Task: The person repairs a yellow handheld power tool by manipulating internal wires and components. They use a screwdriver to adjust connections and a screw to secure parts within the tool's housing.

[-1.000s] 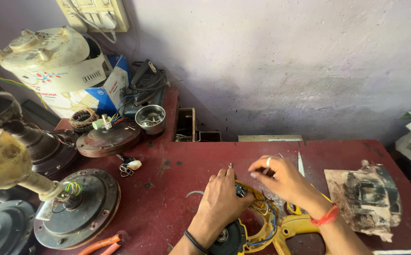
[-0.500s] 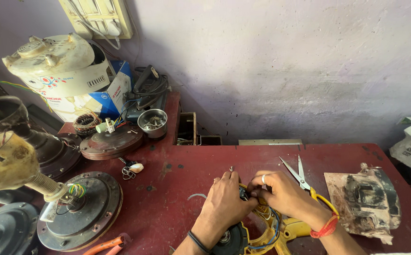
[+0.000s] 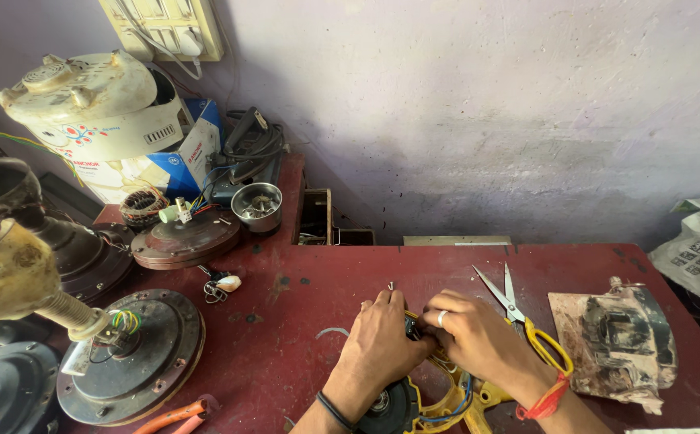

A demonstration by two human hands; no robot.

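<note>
I am at a dark red workbench set against a pale purple wall. To my left lie several round fan motors, one with coloured wires rising from its hub. Both my forearms reach forward from the lower edge, wrists bent down. My left hand is curled, fingers closed around a small black part at the bench's near middle, above a yellow frame with wires. My right hand, ring on one finger, pinches the same part from the other side. Yellow-handled scissors lie open just beyond my right hand.
</note>
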